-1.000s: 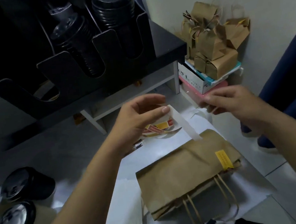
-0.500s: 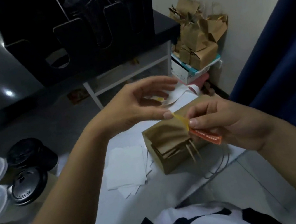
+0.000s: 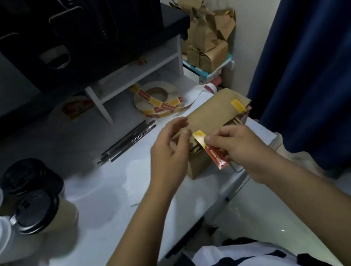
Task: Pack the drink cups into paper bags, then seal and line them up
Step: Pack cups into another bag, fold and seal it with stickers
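drink cups (image 3: 37, 211) stand at the far left of the counter (image 3: 94, 237), two with black lids and two with white, well apart from both hands and not yet bagged. right of them lies a bundle of wrapped straws (image 3: 127, 140), and further back the sticker roll (image 3: 157, 99) with its tail uncoiled.

a second ago both hands were raised above the bag, peeling a sticker free. half a second ago it hung between them. now it has come down to the bag.

the left hand (image 3: 168, 154) pinches the near corner of the folded-over top of the paper bag (image 3: 211, 118), forefinger above and thumb at the edge as far as i can tell, keeping the fold closed. the bag lies on its side near the right edge of the counter, just beyond and between the two hands. one yellow sticker (image 3: 238, 105) is already across its far corner.

the seal sticker (image 3: 216, 159) is clamped between thumb and forefinger of the right hand (image 3: 238, 145). its yellow end touches the flap just beside the left thumb and its red end is unstuck. i judge this bag is one press away from sealed, with lining up to follow.

further right, a pile of folded paper bags (image 3: 208, 42) sits on boxes (image 3: 208, 72), beside a blue curtain (image 3: 320, 64).
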